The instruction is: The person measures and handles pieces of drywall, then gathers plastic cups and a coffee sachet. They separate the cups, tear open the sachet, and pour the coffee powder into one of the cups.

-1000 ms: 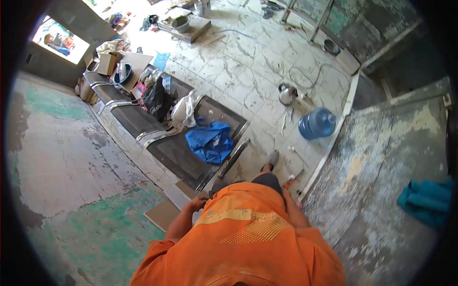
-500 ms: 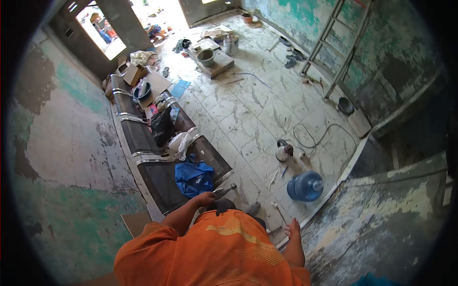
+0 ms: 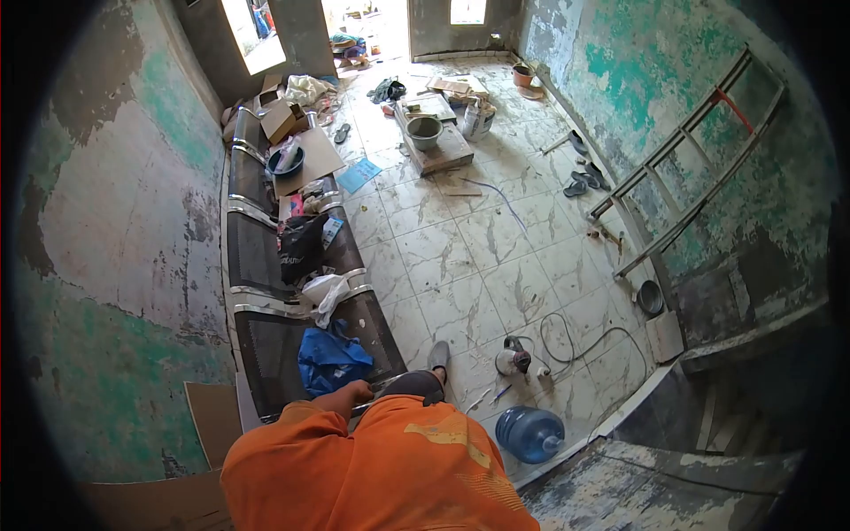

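Left hand [image 3: 358, 392] on bench armrest [image 3: 383, 384], finger spread unclear, beside blue bag [image 3: 331, 361].

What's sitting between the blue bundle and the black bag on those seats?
A crumpled white bag lies between the blue bundle and the black bag on the seats; the head view shows it.

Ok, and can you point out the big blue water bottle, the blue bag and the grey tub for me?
Blue water bottle [image 3: 524, 434]: head view, side of its body.
Blue bag [image 3: 329, 361]: head view, its crumpled middle.
Grey tub [image 3: 425, 142]: head view, outer wall.
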Motion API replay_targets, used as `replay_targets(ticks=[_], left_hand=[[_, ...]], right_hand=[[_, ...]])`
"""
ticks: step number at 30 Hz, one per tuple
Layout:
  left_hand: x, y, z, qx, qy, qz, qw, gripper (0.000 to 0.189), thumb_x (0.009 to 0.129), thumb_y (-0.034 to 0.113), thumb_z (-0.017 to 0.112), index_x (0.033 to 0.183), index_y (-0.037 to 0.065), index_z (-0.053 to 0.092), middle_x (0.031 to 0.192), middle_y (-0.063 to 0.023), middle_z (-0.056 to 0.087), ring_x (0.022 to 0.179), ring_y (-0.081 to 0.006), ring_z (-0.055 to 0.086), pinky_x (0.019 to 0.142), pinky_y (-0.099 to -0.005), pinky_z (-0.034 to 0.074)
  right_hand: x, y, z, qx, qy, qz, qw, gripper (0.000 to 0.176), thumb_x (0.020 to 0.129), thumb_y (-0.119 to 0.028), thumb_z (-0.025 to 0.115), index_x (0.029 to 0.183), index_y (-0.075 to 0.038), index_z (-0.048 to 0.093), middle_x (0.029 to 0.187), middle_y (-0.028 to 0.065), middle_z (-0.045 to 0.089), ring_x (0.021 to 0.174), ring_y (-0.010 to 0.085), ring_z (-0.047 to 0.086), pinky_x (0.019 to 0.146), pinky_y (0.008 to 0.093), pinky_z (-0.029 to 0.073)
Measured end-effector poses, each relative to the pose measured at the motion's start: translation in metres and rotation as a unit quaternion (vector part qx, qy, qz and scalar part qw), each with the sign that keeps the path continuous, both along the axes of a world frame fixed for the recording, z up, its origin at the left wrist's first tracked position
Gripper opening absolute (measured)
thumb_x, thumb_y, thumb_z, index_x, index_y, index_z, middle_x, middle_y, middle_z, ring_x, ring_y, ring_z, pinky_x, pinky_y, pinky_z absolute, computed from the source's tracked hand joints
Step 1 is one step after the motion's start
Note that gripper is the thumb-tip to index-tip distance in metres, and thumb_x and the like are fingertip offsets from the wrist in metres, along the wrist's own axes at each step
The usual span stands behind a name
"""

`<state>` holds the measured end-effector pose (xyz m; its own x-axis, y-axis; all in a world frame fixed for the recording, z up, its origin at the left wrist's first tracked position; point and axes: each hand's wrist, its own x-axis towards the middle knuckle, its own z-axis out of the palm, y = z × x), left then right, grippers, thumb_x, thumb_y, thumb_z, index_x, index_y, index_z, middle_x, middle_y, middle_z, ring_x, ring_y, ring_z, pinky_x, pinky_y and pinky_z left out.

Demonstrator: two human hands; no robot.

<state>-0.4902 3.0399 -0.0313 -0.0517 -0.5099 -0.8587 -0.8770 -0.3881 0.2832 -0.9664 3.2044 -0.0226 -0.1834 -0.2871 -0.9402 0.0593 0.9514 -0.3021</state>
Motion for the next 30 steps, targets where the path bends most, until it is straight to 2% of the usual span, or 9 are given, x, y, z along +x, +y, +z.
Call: replay_targets(ticks=[5,11,13,16,20,22,24,28,30], left_hand=[[-0.016,-0.109,-0.025,-0.001,-0.012,-0.044,0.999,0.044,0.075,0.033,0.065,0.113,0.012,0.072,0.119,-0.0163,0.067,0.107,-0.0339,0.065,0.094,-0.0398,0.050],[-0.053,-0.281,0.022,-0.161,0.077,0.092,0.980,0.037,0.078,0.027,0.062,0.110,0.012,0.073,0.113,-0.0167,0.069,0.107,-0.0338,0.065,0.095,-0.0397,0.051],[-0.060,-0.323,0.034,-0.203,0.069,0.089,0.973,0.036,0.079,0.026,0.064,0.111,0.011,0.072,0.114,-0.0180,0.069,0.108,-0.0340,0.065,0.096,-0.0393,0.050],[-0.072,-0.366,0.058,-0.236,0.114,0.184,0.947,0.035,0.080,0.025,0.069,0.111,0.009,0.071,0.112,-0.0174,0.070,0.103,-0.0300,0.067,0.091,-0.0368,0.052],[-0.069,-0.368,0.028,-0.203,0.058,0.230,0.950,0.033,0.079,0.026,0.066,0.108,0.011,0.073,0.114,-0.0167,0.069,0.108,-0.0329,0.064,0.095,-0.0391,0.050],[-0.063,-0.350,0.018,-0.141,0.000,0.220,0.965,0.037,0.078,0.029,0.066,0.108,0.009,0.073,0.116,-0.0158,0.068,0.109,-0.0336,0.063,0.095,-0.0390,0.050],[-0.052,-0.327,-0.017,-0.006,-0.032,0.213,0.977,0.041,0.076,0.032,0.065,0.109,0.008,0.071,0.118,-0.0162,0.067,0.111,-0.0340,0.063,0.096,-0.0381,0.050],[-0.065,-0.309,-0.010,0.018,-0.082,0.267,0.960,0.043,0.077,0.032,0.065,0.112,0.008,0.070,0.121,-0.0172,0.065,0.114,-0.0342,0.062,0.098,-0.0381,0.049],[-0.080,-0.326,0.007,-0.015,-0.082,0.345,0.935,0.042,0.077,0.031,0.066,0.114,0.009,0.071,0.122,-0.0169,0.065,0.115,-0.0341,0.061,0.099,-0.0387,0.048]], right_hand=[[-0.033,-0.119,0.004,-0.019,0.031,0.121,0.992,0.055,0.100,-0.045,0.041,0.143,-0.011,0.040,0.138,0.0157,0.052,0.116,0.0345,0.057,0.089,0.0560,0.046],[-0.062,-0.284,0.009,-0.012,0.030,0.295,0.955,0.052,0.099,-0.042,0.044,0.140,-0.009,0.046,0.137,0.0149,0.053,0.116,0.0320,0.057,0.088,0.0548,0.047],[-0.025,-0.364,0.078,-0.010,0.026,0.100,0.995,0.044,0.095,-0.037,0.053,0.123,-0.003,0.061,0.122,0.0142,0.063,0.105,0.0263,0.062,0.082,0.0471,0.049],[-0.040,-0.462,0.048,-0.032,0.042,0.292,0.955,0.040,0.093,-0.037,0.058,0.109,-0.001,0.066,0.100,0.0111,0.069,0.089,0.0205,0.064,0.076,0.0370,0.050],[-0.026,-0.602,0.102,-0.239,-0.031,0.207,0.948,0.032,0.096,-0.032,0.058,0.102,-0.002,0.066,0.088,0.0061,0.068,0.080,0.0168,0.063,0.073,0.0295,0.048],[-0.014,-0.681,0.140,-0.429,-0.068,0.149,0.888,0.033,0.101,-0.033,0.051,0.115,-0.006,0.063,0.096,0.0049,0.067,0.089,0.0137,0.063,0.078,0.0271,0.046],[0.016,-0.744,0.268,-0.538,-0.142,0.075,0.827,0.054,0.103,-0.042,0.046,0.143,-0.006,0.043,0.131,0.0100,0.057,0.104,0.0208,0.061,0.096,0.0346,0.043],[0.033,-0.824,0.475,-0.792,-0.331,0.000,0.512,0.087,0.093,-0.062,0.051,0.154,-0.008,0.019,0.149,0.0219,0.037,0.122,0.0337,0.053,0.096,0.0500,0.048],[0.034,-0.826,0.557,-0.857,-0.372,-0.002,0.358,0.086,0.092,-0.061,0.054,0.156,-0.017,0.017,0.160,0.0220,0.015,0.131,0.0336,0.046,0.096,0.0496,0.047]])
